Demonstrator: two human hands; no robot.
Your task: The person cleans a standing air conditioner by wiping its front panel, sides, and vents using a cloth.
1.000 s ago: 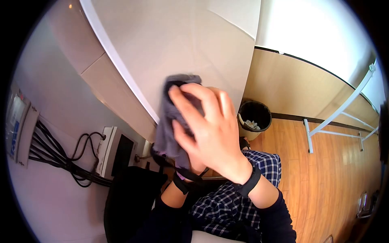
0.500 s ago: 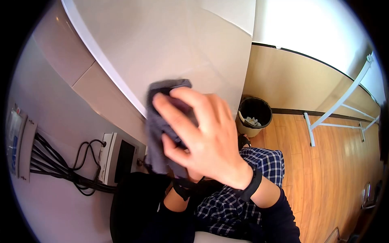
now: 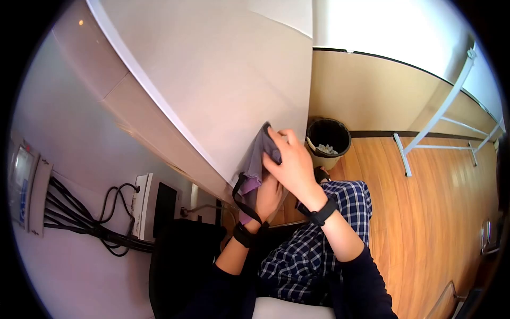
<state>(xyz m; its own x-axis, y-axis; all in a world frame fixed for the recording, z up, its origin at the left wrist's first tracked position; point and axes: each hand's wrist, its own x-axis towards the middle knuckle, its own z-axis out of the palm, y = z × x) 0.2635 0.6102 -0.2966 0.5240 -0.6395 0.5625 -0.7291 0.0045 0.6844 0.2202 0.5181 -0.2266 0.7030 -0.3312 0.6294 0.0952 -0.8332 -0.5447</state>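
I judge the step in hand to be working the cloth (image 3: 259,151) between both hands, at the near end of the tabletop (image 3: 223,74); whether it touches that surface I cannot tell. My right hand (image 3: 295,165) grasps its upper part, thumb lower and forefinger at the top corner; my left hand (image 3: 270,195) sits below, against the purple end, and with its fingers partly hidden I cannot tell whether it is clenched or only supporting. A black strap (image 3: 240,198) loops from the cloth down toward the left wrist; I cannot make out whether it goes round it. I would say the next move calls for a sure pinch above, a steady hand beneath, and the strap kept clear of my fingers; soft stuff like this will probably fold and slip if one side lets go.

The tabletop is pale and smooth, with a white edge along its left side and a paler patch at the far right. Beyond its right side stands a bin (image 3: 313,158), dark-lined, with crumpled white scraps inside; the wood floor (image 3: 409,218) runs off to the right, under a white stand (image 3: 438,114). To my left are a box (image 3: 139,210) with a dark panel and a bundle of black cables (image 3: 79,210); a checked garment (image 3: 297,260) covers the lap.
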